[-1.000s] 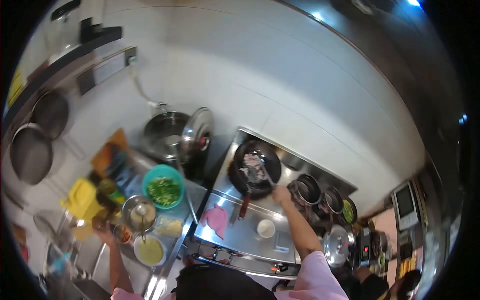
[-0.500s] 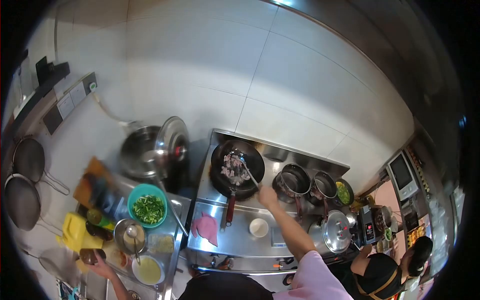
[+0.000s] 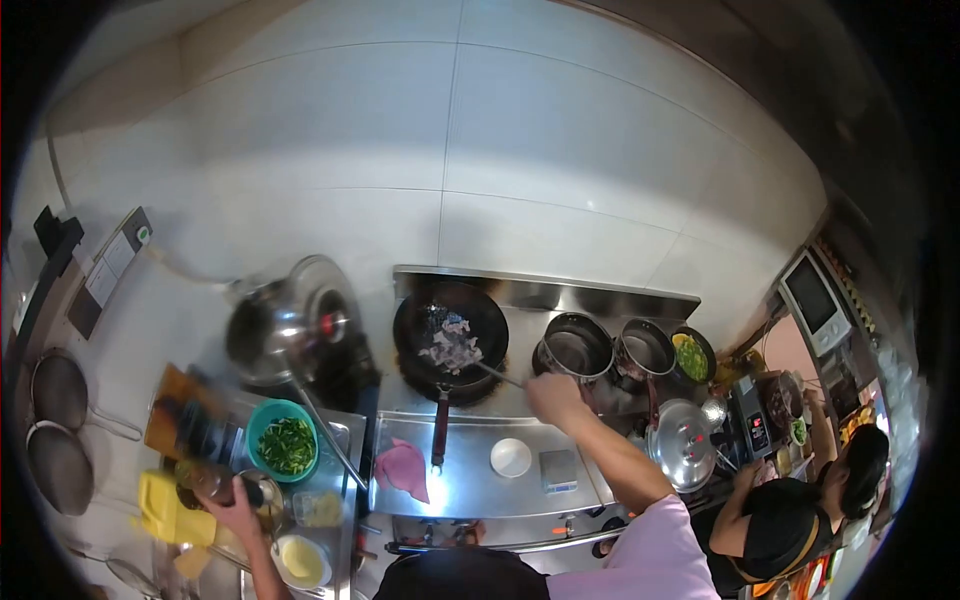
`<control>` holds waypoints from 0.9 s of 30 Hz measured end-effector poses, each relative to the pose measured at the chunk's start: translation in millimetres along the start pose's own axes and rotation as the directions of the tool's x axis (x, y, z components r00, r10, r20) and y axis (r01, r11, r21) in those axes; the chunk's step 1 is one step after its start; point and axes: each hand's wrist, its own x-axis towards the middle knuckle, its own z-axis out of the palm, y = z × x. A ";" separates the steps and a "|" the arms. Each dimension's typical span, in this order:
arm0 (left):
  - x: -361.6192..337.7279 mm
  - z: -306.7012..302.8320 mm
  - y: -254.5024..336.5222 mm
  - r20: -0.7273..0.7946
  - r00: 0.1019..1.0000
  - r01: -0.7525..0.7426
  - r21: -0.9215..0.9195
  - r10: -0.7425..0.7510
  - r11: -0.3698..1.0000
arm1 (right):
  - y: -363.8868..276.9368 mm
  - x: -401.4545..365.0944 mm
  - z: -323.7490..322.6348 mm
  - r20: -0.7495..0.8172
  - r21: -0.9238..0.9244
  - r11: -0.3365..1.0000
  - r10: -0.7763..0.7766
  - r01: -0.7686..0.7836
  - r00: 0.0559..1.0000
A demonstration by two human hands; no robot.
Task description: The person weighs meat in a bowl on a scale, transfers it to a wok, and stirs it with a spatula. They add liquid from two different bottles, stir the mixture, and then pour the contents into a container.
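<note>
My right hand (image 3: 558,402) is closed round the end of a long-handled cooking utensil (image 3: 498,375). The utensil's head lies among chopped meat pieces (image 3: 453,346) and cannot be made out. These pieces sit in a black wok (image 3: 415,320) with a dark red handle pointing toward me. On the left side, my left hand (image 3: 238,512) grips a brown jar (image 3: 207,482), partly covering a metal bowl (image 3: 268,492) behind it. Close by are a teal bowl (image 3: 251,440) of chopped greens (image 3: 286,446) and a yellow jug (image 3: 165,506).
Two dark pots (image 3: 577,345) (image 3: 645,347) and a pan with yellow-green food (image 3: 690,355) stand right of the wok. A pink cloth (image 3: 402,468), a white bowl (image 3: 511,457) and a small scale (image 3: 558,471) lie in front. A co-worker (image 3: 785,525) stands at the right.
My left hand has lifted the brown jar up and right toward the teal bowl. My right hand has moved the utensil toward the near right of the wok, and the meat has shifted. The view has turned slightly.
</note>
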 end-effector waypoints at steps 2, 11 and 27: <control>-9.1 30.2 24.1 0.156 0.988 -0.005 0.116 -0.013 0.993 | -4.5 5.2 15.0 -0.005 0.067 0.998 -0.002 0.002 1.000; -54.4 187.6 114.1 0.678 0.721 -0.090 -0.112 0.143 0.990 | -16.7 55.5 97.8 -0.235 0.341 0.935 0.187 -0.099 0.954; -112.4 410.7 133.9 0.945 0.160 -0.915 0.251 -0.286 0.317 | 37.9 -42.1 108.4 -0.242 0.633 0.763 0.355 -0.130 0.903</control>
